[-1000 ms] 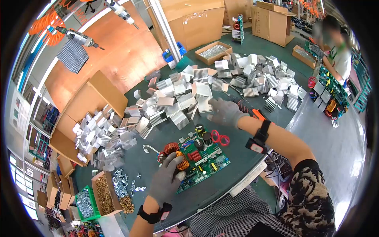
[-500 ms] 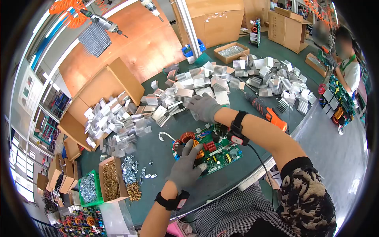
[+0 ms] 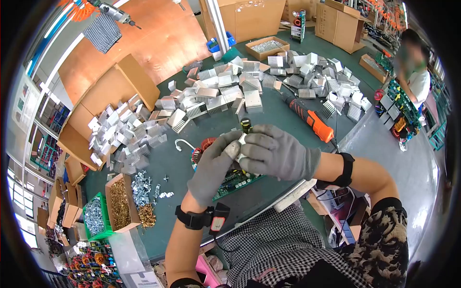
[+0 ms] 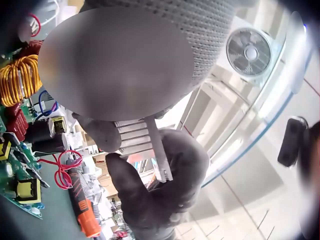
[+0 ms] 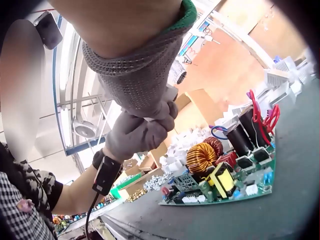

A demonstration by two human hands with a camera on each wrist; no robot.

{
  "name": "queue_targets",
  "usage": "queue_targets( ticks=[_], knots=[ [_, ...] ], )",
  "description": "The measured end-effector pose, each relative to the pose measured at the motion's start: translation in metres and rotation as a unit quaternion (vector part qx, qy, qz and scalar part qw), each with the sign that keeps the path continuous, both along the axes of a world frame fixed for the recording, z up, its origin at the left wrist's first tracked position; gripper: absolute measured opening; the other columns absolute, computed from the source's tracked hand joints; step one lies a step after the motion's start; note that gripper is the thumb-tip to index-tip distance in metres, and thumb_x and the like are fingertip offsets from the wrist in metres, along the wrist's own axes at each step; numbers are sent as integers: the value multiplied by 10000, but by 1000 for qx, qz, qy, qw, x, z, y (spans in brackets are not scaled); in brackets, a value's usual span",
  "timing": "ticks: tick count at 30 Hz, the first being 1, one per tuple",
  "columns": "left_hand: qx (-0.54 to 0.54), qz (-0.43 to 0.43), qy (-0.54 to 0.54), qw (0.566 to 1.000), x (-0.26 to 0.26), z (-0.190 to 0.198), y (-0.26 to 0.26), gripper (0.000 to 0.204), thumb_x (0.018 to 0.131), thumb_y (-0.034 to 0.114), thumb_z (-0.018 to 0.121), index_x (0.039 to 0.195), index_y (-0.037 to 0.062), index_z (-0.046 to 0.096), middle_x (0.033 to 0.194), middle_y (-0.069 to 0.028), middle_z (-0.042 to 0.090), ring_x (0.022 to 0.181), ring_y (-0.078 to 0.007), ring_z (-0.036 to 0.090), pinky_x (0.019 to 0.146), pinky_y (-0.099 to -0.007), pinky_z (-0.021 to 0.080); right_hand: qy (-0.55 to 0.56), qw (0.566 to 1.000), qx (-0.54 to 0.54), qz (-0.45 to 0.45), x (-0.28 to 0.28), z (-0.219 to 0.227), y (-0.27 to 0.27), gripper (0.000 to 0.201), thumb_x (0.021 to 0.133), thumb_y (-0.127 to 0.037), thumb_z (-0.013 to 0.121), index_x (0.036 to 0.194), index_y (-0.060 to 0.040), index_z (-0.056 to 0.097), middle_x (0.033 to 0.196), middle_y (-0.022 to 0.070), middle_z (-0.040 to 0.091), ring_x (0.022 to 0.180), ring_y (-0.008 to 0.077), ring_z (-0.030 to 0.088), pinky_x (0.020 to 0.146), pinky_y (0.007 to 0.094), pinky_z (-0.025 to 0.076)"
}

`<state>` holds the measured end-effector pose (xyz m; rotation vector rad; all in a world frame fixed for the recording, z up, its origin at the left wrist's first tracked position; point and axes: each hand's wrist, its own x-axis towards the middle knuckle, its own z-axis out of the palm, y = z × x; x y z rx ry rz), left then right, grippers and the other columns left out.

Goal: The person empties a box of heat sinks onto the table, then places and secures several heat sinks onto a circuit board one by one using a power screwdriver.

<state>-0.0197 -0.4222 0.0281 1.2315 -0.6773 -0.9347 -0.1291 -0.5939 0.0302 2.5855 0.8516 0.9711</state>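
Observation:
A small finned aluminium heat sink [image 4: 137, 139] is pinched between both grey-gloved hands, in front of the body and above the circuit board. My left hand [image 3: 211, 168] has thumb and fingers on one side of it. My right hand [image 3: 281, 153] grips it from the other side, fingers curled. In the head view only a pale bit of the heat sink [image 3: 241, 141] shows between the fingertips. Below lies the green circuit board [image 5: 227, 187], partly hidden by the hands in the head view, with copper-wound coils [image 5: 201, 158], black capacitors [image 5: 239, 139] and red wires [image 5: 257, 112].
Loose heat sinks [image 3: 218, 98] are heaped across the back of the green table. An orange-black power screwdriver [image 3: 312, 122] lies right of the hands. Boxes of brass-coloured parts [image 3: 121, 201] and silver clips [image 3: 94, 216] stand at left. Another person [image 3: 415, 72] works at far right.
My right hand has come back from the heat sink heap to the front with a heat sink. My left hand has lifted off the board's coil and meets it.

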Motion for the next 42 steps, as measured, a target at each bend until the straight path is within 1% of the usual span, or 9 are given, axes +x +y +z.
queue_targets(
  ticks=[2,4,6,8,11,17,30,32,42],
  knots=[
    [87,52,-206,973,-2,0,-14,446,934,237,559,1311,25,451,1042,-80,582,922,-152,585,797,-312,509,107,979,175,-17,-14,-5,-6,390,710,-195,635,1086,-152,537,1011,52,553,1020,214,559,952,375,418],
    [119,117,-358,919,12,-23,-22,407,883,140,602,1264,47,491,987,-99,607,868,-169,599,775,-318,505,293,817,495,-46,-24,-9,-14,319,824,-216,609,1113,-114,520,1028,85,569,1010,255,585,905,389,456],
    [77,271,-555,782,15,-25,-28,408,861,152,631,1243,64,516,976,-121,621,807,-190,592,752,-320,498,303,793,527,-36,-15,-28,-32,304,903,-270,547,1132,-70,528,1045,113,590,981,300,600,882,403,465],
    [132,267,-491,819,14,-19,-31,399,841,171,661,1206,58,547,994,-124,636,806,-210,597,734,-314,492,384,732,558,-69,-4,-51,-48,306,914,-299,524,1127,-85,573,1053,112,621,978,281,609,869,391,469],
    [83,260,-517,811,8,-20,-33,358,809,129,669,1150,59,586,996,-116,638,846,-232,620,727,-312,491,323,787,499,-164,18,-84,-70,295,929,-310,484,1107,-111,608,1061,104,643,982,267,615,867,379,471],
    [103,140,-569,804,-3,-50,-46,326,795,70,636,1116,48,584,1067,-124,577,975,-266,575,805,-342,484,309,752,555,-176,50,-109,-76,298,827,-279,540,1078,-149,635,1047,112,655,986,296,617,866,369,476],
    [102,121,-528,834,-7,-58,-48,338,800,79,659,1130,61,589,1077,-106,615,947,-278,596,816,-350,476,352,799,456,-173,20,-72,-53,497,776,-342,700,1219,-188,533,1134,66,615,1051,268,597,900,376,464],
    [131,134,-635,749,-4,-58,-46,354,770,68,667,1118,77,600,1080,-93,613,991,-300,566,847,-385,467,359,796,454,-175,19,-67,-52,490,791,-343,692,1227,-188,529,1107,71,619,1041,268,596,893,374,461],
    [171,140,-586,780,-8,-55,-49,336,774,132,681,1100,94,613,1058,-90,605,1016,-314,540,854,-415,449,367,795,443,-192,17,-60,-59,495,786,-251,705,1235,-125,537,1025,116,624,965,268,610,862,354,470]
  ],
)
